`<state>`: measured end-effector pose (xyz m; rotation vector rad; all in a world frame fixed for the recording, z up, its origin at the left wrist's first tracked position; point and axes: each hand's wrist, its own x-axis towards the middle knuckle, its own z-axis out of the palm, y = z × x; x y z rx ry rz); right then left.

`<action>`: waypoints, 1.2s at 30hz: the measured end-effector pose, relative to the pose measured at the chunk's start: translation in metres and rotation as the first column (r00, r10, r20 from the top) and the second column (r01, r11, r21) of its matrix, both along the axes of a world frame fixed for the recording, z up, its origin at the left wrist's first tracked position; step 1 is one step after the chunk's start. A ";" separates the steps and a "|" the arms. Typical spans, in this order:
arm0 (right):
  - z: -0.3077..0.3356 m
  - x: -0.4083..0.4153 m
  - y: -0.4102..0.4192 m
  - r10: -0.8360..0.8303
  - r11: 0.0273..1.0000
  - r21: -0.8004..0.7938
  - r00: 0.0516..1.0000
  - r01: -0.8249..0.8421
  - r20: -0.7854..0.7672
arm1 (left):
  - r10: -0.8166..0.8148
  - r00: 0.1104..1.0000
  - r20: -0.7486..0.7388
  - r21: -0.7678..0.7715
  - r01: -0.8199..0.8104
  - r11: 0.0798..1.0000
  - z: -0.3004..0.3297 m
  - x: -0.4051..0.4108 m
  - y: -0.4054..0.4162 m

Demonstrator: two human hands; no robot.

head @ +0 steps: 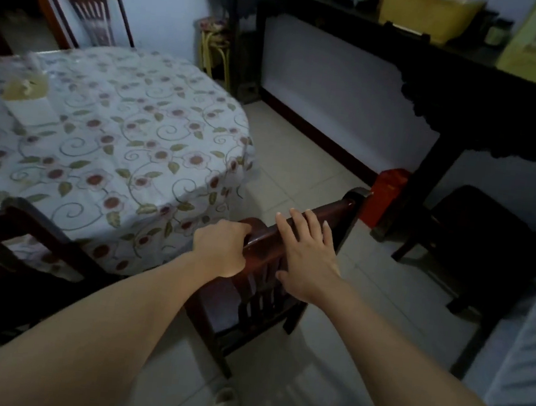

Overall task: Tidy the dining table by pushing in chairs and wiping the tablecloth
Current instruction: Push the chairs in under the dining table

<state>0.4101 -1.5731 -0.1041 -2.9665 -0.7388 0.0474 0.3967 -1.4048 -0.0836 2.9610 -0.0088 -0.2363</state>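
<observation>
Gripping the top rail of a dark wooden chair (304,226), the left hand (222,247) has its fingers curled over the rail's near end, thumb on the back side. Right hand (307,256) lies flat on the same rail, fingers spread, palm down, not closed around it. Chair stands at the table's near right corner, its seat mostly outside the edge of the tablecloth (127,141). Cloth is white with a red flower and green leaf print, draped over the table edge. A second chair (24,243) sits at the near left edge, a third (91,12) at the far side. A tissue box (31,102) rests on the cloth, left. A dark sideboard (452,100) runs along the right wall.
</observation>
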 end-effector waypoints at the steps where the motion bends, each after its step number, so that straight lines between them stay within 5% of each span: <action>1: 0.003 0.012 0.007 0.021 1.000 -0.004 0.999 -0.021 0.041 | 0.029 0.999 0.035 -0.006 -0.029 1.000 0.000 0.007 0.009; 8: 0.034 0.118 0.066 0.199 0.980 -0.054 0.972 -0.194 0.123 | 0.075 0.956 0.284 0.018 -0.084 0.996 -0.005 0.050 0.089; 17: 0.050 0.206 0.109 0.365 0.925 -0.136 0.929 -0.355 0.059 | 0.202 0.970 0.139 -0.005 -0.203 0.979 0.003 0.113 0.128; 26: 0.068 0.292 0.176 0.540 0.833 -0.185 0.839 -0.522 0.067 | 0.439 0.887 0.143 0.021 -0.446 0.895 0.019 0.173 0.177; 36: 0.038 0.329 0.221 0.659 0.747 -0.185 0.747 -0.638 0.089 | 0.495 0.841 0.217 0.128 -0.527 0.840 -0.002 0.192 0.196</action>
